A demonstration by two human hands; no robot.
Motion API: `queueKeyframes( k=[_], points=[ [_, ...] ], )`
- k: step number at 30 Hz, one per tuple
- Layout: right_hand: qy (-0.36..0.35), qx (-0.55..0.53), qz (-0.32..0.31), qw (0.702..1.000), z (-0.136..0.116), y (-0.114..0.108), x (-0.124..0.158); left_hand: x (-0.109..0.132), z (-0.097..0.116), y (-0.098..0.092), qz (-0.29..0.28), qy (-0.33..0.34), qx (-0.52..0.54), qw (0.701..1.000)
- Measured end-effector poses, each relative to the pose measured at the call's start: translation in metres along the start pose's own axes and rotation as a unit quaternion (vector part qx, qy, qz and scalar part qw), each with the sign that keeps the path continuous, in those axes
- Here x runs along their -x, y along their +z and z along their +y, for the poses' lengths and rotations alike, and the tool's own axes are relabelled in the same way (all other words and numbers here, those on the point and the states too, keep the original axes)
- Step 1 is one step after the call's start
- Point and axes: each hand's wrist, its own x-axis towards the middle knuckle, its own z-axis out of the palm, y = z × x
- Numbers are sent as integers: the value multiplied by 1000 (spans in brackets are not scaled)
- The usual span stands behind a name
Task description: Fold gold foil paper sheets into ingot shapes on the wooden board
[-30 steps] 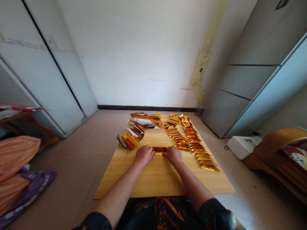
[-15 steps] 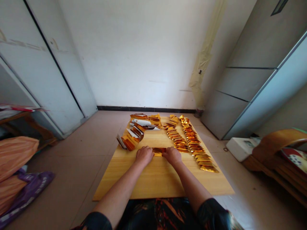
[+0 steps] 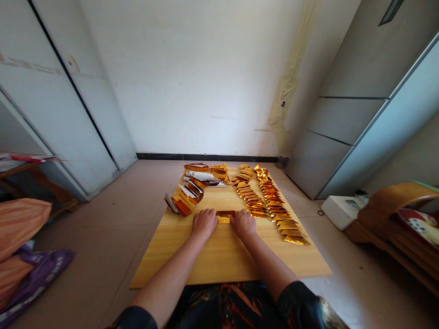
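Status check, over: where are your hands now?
Left hand and right hand palm-down at either end of gold foil strip on wooden board. Row of folded gold foil pieces just beyond right hand.

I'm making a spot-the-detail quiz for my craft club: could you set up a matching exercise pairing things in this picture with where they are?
Things:
1. Flat gold foil piece
2. Folded gold foil pieces
3. Curled gold foil strips
4. Purple printed bag

Places:
A. Right part of the pale wooden board
B. Floor left of the board
C. Between the left hand and right hand
D. Far left of the board

Pairs: 1-C, 2-A, 3-D, 4-B
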Motion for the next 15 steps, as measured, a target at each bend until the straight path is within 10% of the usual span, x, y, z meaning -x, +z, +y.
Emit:
queueKeyframes(
  k=[5,15],
  points=[
    [-6,2,25,1000,2,9,4,5,0,10,86,41,-3,995],
    [-64,29,26,997,3,23,7,2,1,13,79,191,4,978]
  ],
)
